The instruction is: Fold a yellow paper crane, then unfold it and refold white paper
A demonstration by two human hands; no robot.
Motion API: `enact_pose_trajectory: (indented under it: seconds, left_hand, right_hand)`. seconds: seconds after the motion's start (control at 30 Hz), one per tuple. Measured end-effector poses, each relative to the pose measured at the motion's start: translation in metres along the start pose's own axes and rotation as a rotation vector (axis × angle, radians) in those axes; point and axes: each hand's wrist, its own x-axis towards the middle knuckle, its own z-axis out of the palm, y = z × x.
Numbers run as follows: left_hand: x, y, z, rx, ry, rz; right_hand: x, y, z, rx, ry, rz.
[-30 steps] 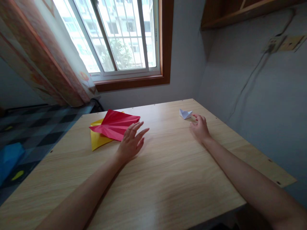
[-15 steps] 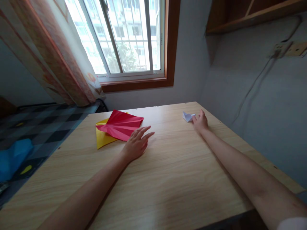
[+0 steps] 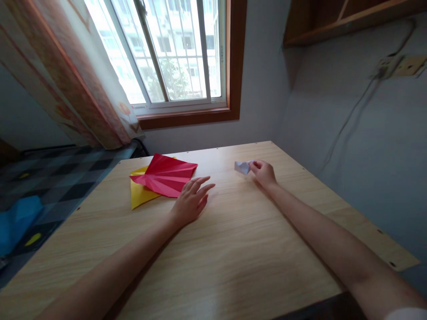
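Note:
Between the fingertips of my right hand (image 3: 264, 172) is a small folded white paper boat (image 3: 243, 167), pinched at its right end near the back of the table. My left hand (image 3: 191, 200) rests on the tabletop with its fingers apart and nothing in them. Just beyond those fingers lies a creased red sheet of paper (image 3: 167, 175), its lower right corner close to or under the fingers. A yellow sheet of paper (image 3: 140, 197) lies partly hidden beneath the red one.
The pale wooden table (image 3: 220, 253) reaches toward the wall below a window (image 3: 176, 53). To the left, a blue paper piece (image 3: 22, 220) lies on a checked cloth (image 3: 80, 166). A shelf (image 3: 353, 20) and a power cable (image 3: 350, 115) are on the right wall.
My right hand has closed on the white paper boat and moved left with it. My left hand stays in nearly the same place. The view has shifted slightly.

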Motion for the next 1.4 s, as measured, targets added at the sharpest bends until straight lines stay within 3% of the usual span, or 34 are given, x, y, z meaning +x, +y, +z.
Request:
enact_pose_trajectory:
  seconds: [0.2, 0.37, 0.77, 1.2, 1.4]
  left_hand:
    - [0.040, 0.027, 0.005, -0.119, 0.107, -0.180]
    - [0.041, 0.024, 0.021, -0.114, 0.094, -0.383]
    - [0.036, 0.017, 0.023, -0.134, 0.079, -0.288]
    - [0.036, 0.011, 0.026, -0.165, 0.107, -0.265]
    - [0.038, 0.016, 0.021, -0.222, 0.115, -0.249]
  right_hand:
    - [-0.049, -0.041, 0.036, 0.178, -0.271, -0.211]
    - [-0.066, -0.048, 0.040, 0.292, -0.405, -0.235]
    - [-0.076, -0.048, 0.040, 0.323, -0.414, -0.294]
    - [-0.078, -0.052, 0.031, 0.033, -0.388, -0.528]
    - [-0.077, -0.052, 0.030, -0.006, -0.367, -0.487]
